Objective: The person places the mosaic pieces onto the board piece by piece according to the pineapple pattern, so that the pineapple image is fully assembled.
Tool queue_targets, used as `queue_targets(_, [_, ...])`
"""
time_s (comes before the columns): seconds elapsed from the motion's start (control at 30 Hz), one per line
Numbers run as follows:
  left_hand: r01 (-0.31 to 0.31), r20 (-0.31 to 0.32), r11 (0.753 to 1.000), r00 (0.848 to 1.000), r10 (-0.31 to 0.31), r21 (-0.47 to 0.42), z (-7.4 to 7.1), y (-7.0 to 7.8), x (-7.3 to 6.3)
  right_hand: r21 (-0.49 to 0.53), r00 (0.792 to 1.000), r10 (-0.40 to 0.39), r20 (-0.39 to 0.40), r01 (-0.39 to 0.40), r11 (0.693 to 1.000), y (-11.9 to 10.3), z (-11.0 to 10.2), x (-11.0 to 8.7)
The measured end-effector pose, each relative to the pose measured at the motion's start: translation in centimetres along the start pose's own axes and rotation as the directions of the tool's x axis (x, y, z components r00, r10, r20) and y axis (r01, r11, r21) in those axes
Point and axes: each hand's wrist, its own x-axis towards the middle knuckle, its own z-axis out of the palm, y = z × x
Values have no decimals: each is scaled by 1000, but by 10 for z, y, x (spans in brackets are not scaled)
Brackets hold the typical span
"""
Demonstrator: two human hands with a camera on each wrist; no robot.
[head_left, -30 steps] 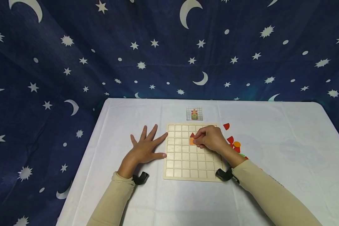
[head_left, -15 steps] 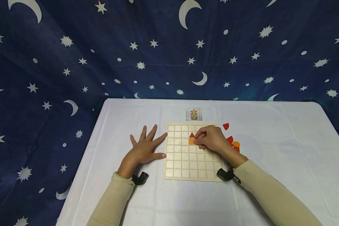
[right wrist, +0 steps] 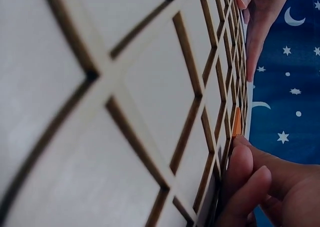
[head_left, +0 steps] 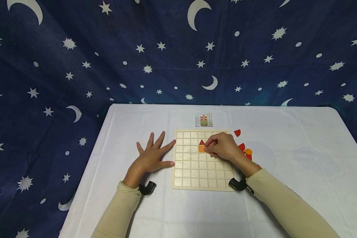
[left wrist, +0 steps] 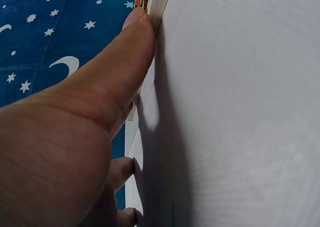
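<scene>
A light wooden grid board lies on the table. My right hand is over its upper part, with thumb and fingers curled and pinching at the right edge of an orange square tile. That edge is hidden under the fingertips. Just beyond the square sits a red triangle tile. In the right wrist view the thumb tip meets the orange tile. My left hand rests spread on the table, its thumb and index finger touching the board's left edge.
A small pattern card lies behind the board. Right of the board are loose tiles: red quarter-circles, an orange round one and others partly under the right forearm. White cloth covers the table; a starry curtain hangs behind.
Both hands stay in nearly the same place. My right fingertips have shifted very slightly at the orange square's edge, and the whole view has drifted a little.
</scene>
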Motion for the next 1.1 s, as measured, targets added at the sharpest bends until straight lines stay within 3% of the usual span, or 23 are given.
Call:
queue_targets(0.53, [4,4,1000,1000,-4,0,2,0,2,32,1000,12,8,-12,999,3,-11,2])
queue_targets(0.83, [8,8,1000,1000,-8,7,2,0,3,-161,982,13,-189,-44,986,6,-49,1])
queue_targets(1.1, [8,-6,1000,1000,-8,-10,1,2,1,-240,963,16,-269,-83,967,25,-86,-3])
